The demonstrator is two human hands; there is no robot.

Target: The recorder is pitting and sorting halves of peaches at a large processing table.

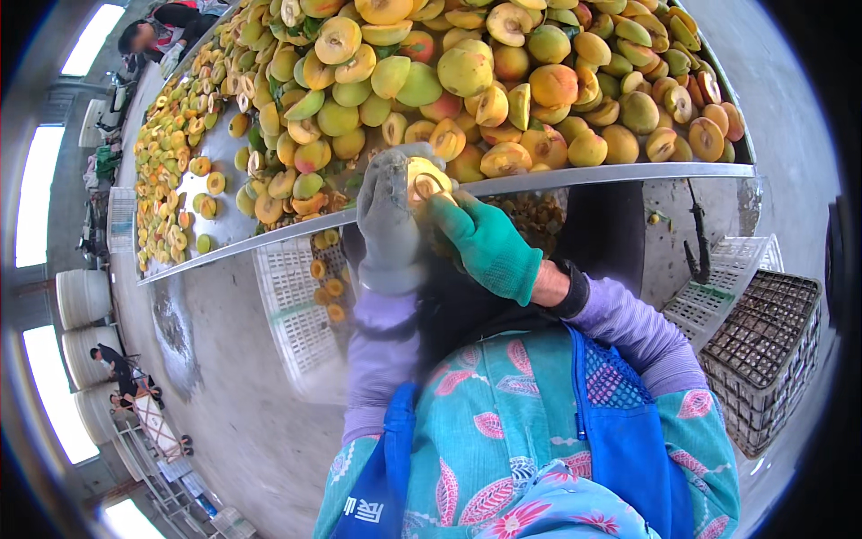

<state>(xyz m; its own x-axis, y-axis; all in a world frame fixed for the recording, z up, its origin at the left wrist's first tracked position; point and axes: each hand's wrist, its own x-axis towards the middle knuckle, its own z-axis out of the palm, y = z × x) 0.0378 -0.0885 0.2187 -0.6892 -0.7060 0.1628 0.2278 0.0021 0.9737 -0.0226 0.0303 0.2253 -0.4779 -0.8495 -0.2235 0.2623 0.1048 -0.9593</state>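
Observation:
My left hand (391,220), in a grey glove, is closed around a yellow peach half (425,180) just over the table's near edge. The cut face is turned toward my right hand (489,247), which wears a green glove. Its thumb and fingers are bent and pressed to the fruit at the pit hollow. A thin curved outline shows there, but whether it is a loop-shaped tool or the hollow's rim I cannot tell. Beyond both hands lies a big heap of whole and halved peaches (467,72), some with brown pit hollows showing.
The table's metal rim (620,172) runs just beyond my hands. Below it at left stands a white plastic crate (292,305) with peach pieces. A white crate (718,287) and a dark crate (763,346) are at right. Another person (166,36) is at the far left.

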